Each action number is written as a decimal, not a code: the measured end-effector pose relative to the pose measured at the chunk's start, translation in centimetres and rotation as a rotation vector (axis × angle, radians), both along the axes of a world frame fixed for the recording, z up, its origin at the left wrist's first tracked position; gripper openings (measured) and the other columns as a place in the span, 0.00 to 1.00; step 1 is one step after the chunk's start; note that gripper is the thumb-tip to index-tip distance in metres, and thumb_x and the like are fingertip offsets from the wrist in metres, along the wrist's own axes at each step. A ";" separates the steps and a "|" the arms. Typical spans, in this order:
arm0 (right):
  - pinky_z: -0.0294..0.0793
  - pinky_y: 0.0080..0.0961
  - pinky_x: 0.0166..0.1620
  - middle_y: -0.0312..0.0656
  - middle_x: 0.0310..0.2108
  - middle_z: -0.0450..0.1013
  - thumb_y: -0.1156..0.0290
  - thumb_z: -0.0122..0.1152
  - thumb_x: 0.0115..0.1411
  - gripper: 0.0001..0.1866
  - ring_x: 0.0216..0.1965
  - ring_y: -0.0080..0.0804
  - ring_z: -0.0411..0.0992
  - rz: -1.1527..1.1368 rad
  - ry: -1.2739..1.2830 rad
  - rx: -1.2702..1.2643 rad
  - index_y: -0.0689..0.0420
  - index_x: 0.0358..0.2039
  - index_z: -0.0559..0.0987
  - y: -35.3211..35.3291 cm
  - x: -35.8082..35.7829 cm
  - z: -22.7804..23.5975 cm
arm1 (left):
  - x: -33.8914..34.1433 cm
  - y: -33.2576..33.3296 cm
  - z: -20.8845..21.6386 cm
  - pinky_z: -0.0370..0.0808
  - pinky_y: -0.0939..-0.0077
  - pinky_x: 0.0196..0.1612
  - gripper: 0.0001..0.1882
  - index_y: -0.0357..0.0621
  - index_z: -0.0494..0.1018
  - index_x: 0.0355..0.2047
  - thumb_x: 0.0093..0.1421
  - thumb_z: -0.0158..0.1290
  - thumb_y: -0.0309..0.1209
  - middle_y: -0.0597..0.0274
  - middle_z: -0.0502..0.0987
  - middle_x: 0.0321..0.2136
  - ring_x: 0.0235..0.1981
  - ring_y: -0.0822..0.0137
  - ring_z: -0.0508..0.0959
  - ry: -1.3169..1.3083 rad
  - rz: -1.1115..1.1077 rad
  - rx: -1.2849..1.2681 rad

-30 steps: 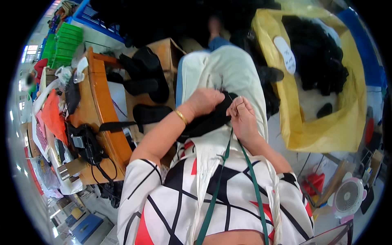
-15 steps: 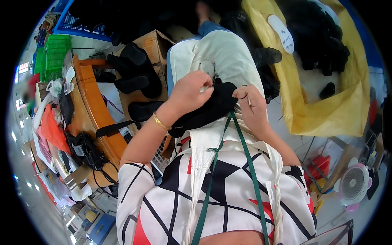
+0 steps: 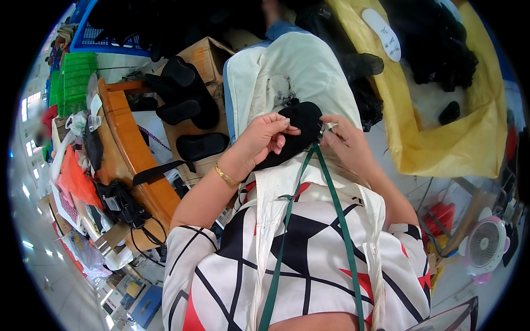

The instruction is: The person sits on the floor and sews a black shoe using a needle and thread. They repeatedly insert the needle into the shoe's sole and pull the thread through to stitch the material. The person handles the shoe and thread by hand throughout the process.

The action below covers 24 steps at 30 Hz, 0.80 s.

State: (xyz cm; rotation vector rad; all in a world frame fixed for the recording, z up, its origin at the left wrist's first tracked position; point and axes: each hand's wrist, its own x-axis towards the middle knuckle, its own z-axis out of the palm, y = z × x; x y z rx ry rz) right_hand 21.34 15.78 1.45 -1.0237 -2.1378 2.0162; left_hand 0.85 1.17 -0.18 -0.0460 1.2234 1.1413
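A black slipper-like shoe piece lies across the pale apron on my lap, its rounded end pointing away. My left hand is over its left side, thumb and forefinger pinched together and the other fingers curled. Whatever is in that pinch is too small to make out. My right hand is closed at the right edge of the piece, with a small pale, shiny thing showing at its fingertips. Small dark bits of thread or scrap lie on the apron just beyond the piece.
Several similar black shoe pieces rest on cardboard at the left, beside a wooden stool or bench frame. A yellow sack with black items stands at the right. A small fan is at the lower right, a blue crate at the upper left.
My left hand has moved down and slightly right, and its fingers have turned inward. The black piece's rounded end now shows more. The small pale thing has come into view at my right fingertips.
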 end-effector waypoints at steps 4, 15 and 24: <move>0.74 0.20 0.37 0.38 0.27 0.75 0.78 0.58 0.64 0.06 0.33 0.23 0.77 -0.015 0.155 -0.080 0.64 0.41 0.77 -0.6 -1.2 -2.3 | -0.9 -0.2 0.6 0.69 0.86 0.18 0.08 0.43 0.74 0.35 0.67 0.55 0.34 0.67 0.76 0.22 0.17 0.81 0.71 0.151 -0.177 -0.034; 0.74 0.22 0.33 0.39 0.25 0.75 0.75 0.57 0.65 0.04 0.26 0.24 0.73 0.148 -0.129 -0.029 0.63 0.34 0.75 0.6 0.1 -0.8 | -0.2 -0.9 -0.3 0.74 0.86 0.24 0.06 0.46 0.74 0.36 0.68 0.55 0.34 0.66 0.79 0.32 0.25 0.78 0.78 0.106 0.063 -0.045; 0.75 0.18 0.34 0.37 0.27 0.76 0.75 0.56 0.68 0.06 0.29 0.17 0.73 0.103 -0.185 -0.220 0.64 0.34 0.74 1.9 1.3 -0.3 | -0.1 -0.3 -0.3 0.71 0.84 0.19 0.07 0.46 0.72 0.35 0.69 0.53 0.34 0.61 0.82 0.31 0.20 0.77 0.77 -0.072 0.130 -0.030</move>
